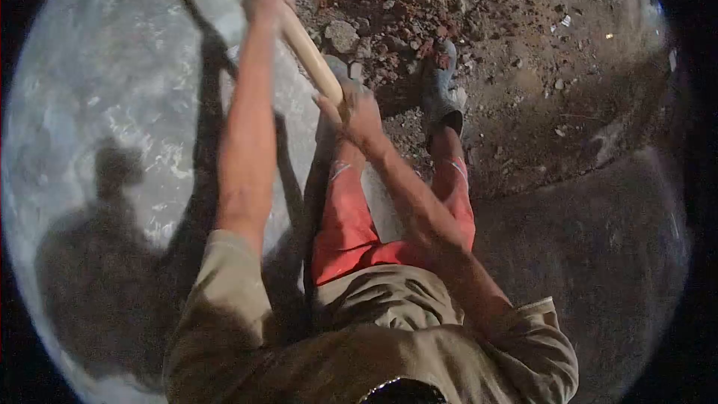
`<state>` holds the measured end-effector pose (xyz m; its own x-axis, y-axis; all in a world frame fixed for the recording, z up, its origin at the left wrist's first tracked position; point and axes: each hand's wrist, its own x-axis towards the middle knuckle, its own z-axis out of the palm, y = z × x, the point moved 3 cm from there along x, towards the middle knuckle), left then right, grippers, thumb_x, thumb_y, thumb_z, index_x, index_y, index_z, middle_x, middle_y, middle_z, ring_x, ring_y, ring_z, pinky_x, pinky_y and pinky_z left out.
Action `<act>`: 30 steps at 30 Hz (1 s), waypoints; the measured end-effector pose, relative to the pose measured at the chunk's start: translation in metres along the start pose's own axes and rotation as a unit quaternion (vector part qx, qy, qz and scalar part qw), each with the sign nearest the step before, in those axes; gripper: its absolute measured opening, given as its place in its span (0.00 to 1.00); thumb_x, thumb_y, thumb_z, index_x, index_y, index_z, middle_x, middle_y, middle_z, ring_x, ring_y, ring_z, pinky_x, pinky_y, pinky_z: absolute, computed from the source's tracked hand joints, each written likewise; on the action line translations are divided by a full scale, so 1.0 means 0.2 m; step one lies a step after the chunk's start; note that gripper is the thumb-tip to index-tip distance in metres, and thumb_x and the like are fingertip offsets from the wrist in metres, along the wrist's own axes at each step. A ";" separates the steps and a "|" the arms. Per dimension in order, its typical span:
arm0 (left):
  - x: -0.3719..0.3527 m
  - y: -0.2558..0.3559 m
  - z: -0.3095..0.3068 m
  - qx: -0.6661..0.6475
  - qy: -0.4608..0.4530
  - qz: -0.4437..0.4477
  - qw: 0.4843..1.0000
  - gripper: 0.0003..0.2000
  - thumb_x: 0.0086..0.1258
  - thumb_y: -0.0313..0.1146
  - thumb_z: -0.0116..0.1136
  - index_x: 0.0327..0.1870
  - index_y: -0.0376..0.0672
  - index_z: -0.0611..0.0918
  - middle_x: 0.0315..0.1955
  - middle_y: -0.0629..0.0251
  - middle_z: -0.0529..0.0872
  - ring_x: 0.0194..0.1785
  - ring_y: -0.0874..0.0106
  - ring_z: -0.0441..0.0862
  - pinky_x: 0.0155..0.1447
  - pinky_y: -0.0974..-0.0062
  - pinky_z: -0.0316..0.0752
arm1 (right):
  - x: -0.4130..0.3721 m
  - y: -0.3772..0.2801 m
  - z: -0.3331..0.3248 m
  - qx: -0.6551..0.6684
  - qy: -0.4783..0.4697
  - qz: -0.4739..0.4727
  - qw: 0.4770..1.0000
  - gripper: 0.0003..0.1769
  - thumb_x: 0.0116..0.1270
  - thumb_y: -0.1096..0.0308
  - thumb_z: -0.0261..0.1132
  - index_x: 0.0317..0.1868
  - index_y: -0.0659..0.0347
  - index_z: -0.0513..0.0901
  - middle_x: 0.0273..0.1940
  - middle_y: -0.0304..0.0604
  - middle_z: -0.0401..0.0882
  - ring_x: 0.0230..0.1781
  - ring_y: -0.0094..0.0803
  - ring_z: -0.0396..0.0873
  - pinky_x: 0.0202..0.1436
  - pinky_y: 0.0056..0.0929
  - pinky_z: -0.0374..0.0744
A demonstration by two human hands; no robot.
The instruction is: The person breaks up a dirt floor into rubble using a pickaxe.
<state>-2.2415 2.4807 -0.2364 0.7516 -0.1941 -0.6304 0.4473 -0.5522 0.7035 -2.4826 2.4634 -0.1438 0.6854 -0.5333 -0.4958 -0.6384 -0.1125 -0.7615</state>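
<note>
A thick, pale wooden handle (308, 51) runs slantwise from the top edge down to the middle of the view. Its upper end leaves the frame, so whatever it carries there is hidden. High on the handle, my left hand (267, 4) is wrapped round it, slightly blurred, with the arm stretched out. Lower down, my right hand (360, 117) grips the handle close to its near end, in front of my shin.
Smooth grey ground (112, 97) lies to the left, bearing my shadow. Reddish rubble and loose stones (404, 7) cover the ground ahead, around my shoes (441, 78). A pale stone (342, 36) sits near the handle. Brown dirt (538, 105) spreads to the right.
</note>
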 end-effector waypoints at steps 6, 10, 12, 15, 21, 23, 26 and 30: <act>-0.71 -0.21 0.12 -0.163 -0.009 -0.221 0.962 0.04 0.46 0.27 0.52 0.18 0.43 0.70 0.09 0.66 0.68 0.10 0.73 0.66 0.13 0.77 0.62 | -0.60 -0.03 -0.15 -0.118 -0.044 0.064 0.990 0.26 0.48 0.48 0.60 0.26 0.69 0.72 0.11 0.52 0.68 0.12 0.47 0.70 0.15 0.37 0.69; -0.94 -0.04 -0.02 -0.175 -0.001 -0.137 0.975 0.04 0.49 0.30 0.53 0.24 0.42 0.73 0.14 0.63 0.72 0.15 0.73 0.70 0.17 0.78 0.66 | -0.66 0.01 -0.09 -0.144 -0.079 0.007 0.986 0.24 0.47 0.50 0.61 0.25 0.66 0.71 0.17 0.53 0.71 0.14 0.44 0.72 0.16 0.35 0.69; -0.84 0.37 -0.07 -0.021 0.072 -0.031 0.997 0.06 0.46 0.25 0.50 0.13 0.41 0.68 0.07 0.68 0.68 0.08 0.75 0.65 0.14 0.80 0.62 | -0.44 0.05 -0.01 -0.013 -0.026 -0.108 0.994 0.23 0.47 0.51 0.62 0.26 0.66 0.71 0.20 0.52 0.72 0.16 0.45 0.72 0.17 0.34 0.70; -0.47 0.53 -0.11 -0.043 0.067 0.044 0.996 0.07 0.47 0.28 0.50 0.13 0.41 0.68 0.07 0.66 0.69 0.10 0.73 0.67 0.16 0.76 0.64 | 0.03 -0.14 0.02 -0.049 -0.041 -0.030 0.998 0.26 0.46 0.45 0.60 0.26 0.63 0.71 0.18 0.51 0.72 0.19 0.46 0.72 0.22 0.38 0.70; -0.04 -0.03 0.00 -0.116 -0.111 -0.125 0.979 0.06 0.49 0.29 0.50 0.17 0.38 0.69 0.09 0.63 0.70 0.12 0.70 0.69 0.17 0.74 0.67 | 0.05 -0.15 0.09 -0.093 -0.087 0.073 0.989 0.28 0.48 0.44 0.58 0.21 0.68 0.71 0.15 0.55 0.70 0.18 0.48 0.72 0.20 0.38 0.70; -0.03 -0.06 0.04 -0.085 -0.142 -0.192 0.967 0.07 0.50 0.29 0.51 0.17 0.38 0.69 0.09 0.62 0.70 0.13 0.69 0.70 0.16 0.73 0.67 | -0.04 -0.25 0.02 -0.027 -0.115 0.130 0.984 0.28 0.46 0.44 0.59 0.20 0.68 0.71 0.16 0.54 0.71 0.19 0.47 0.73 0.23 0.38 0.70; 0.11 0.06 0.02 -0.029 -0.137 -0.162 0.977 0.05 0.51 0.29 0.51 0.22 0.36 0.71 0.10 0.62 0.70 0.14 0.69 0.70 0.18 0.69 0.68 | 0.10 -0.41 -0.09 0.033 -0.153 0.143 0.977 0.27 0.43 0.47 0.62 0.21 0.70 0.73 0.15 0.51 0.71 0.17 0.38 0.72 0.23 0.33 0.70; 0.45 0.12 -0.09 0.177 -0.177 -0.115 0.961 0.10 0.44 0.32 0.55 0.25 0.36 0.72 0.16 0.58 0.74 0.19 0.67 0.74 0.25 0.69 0.73 | 0.20 -0.49 0.00 0.220 -0.269 0.231 0.909 0.24 0.40 0.51 0.63 0.24 0.69 0.75 0.15 0.44 0.70 0.16 0.28 0.69 0.22 0.30 0.69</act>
<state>-2.1548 2.4639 -0.2710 0.4127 -0.2638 -0.8719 0.3417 -0.8424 0.4166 -2.3930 2.4525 -0.0893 0.5270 0.0624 -0.8476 -0.7811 0.4287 -0.4540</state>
